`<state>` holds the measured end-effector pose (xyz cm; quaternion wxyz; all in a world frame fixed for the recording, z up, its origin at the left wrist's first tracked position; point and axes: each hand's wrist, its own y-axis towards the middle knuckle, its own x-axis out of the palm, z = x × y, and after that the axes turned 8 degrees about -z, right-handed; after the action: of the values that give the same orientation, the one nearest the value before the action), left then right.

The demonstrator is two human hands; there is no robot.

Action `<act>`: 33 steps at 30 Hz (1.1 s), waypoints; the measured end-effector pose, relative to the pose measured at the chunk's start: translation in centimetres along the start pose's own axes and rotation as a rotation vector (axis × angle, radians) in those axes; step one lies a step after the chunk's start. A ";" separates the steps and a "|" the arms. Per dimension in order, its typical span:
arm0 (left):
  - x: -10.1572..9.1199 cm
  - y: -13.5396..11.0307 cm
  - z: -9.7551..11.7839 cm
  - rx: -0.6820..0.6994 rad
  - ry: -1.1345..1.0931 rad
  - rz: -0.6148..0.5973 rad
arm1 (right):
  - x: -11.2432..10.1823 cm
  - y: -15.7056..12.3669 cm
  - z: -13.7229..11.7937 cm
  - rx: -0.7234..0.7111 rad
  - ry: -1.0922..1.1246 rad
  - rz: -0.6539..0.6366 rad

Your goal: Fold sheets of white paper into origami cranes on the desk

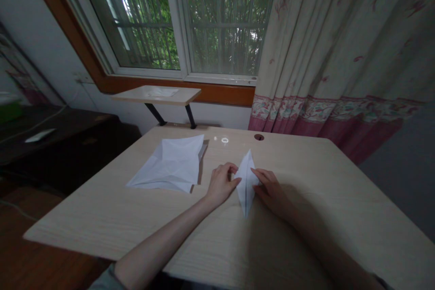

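A white paper folded into a narrow diamond (246, 181) lies on the light wooden table (306, 217). My left hand (221, 184) pinches its left edge with curled fingers. My right hand (270, 189) presses and grips its right edge, fingers bent onto the paper. Both forearms reach in from the near edge of the table.
A creased, partly unfolded white sheet (171, 165) lies to the left of the hands. A cable hole (258, 137) is at the table's far edge. A small raised shelf (158, 95) stands under the window. A patterned curtain (340, 54) hangs at the right. A dark cabinet (50, 136) stands to the left.
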<state>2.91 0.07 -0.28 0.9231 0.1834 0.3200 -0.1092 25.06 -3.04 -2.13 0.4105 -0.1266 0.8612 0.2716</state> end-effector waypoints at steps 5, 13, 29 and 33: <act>-0.1 -0.1 0.1 -0.002 -0.024 -0.003 | 0.1 0.2 0.0 0.002 0.001 0.012; -0.3 0.1 0.4 0.077 -0.022 -0.033 | 0.2 0.3 -0.3 0.107 0.096 0.046; -1.0 -0.2 1.3 0.113 -0.177 -0.082 | -0.9 0.1 -0.9 -0.093 0.102 0.059; -1.3 -0.2 1.5 0.112 -0.202 -0.098 | -1.1 -0.4 -0.5 -0.135 0.144 0.051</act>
<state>2.68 -0.65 1.61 0.9324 0.2070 0.2275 -0.1899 25.55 -3.64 -1.18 0.3309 -0.1511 0.8712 0.3297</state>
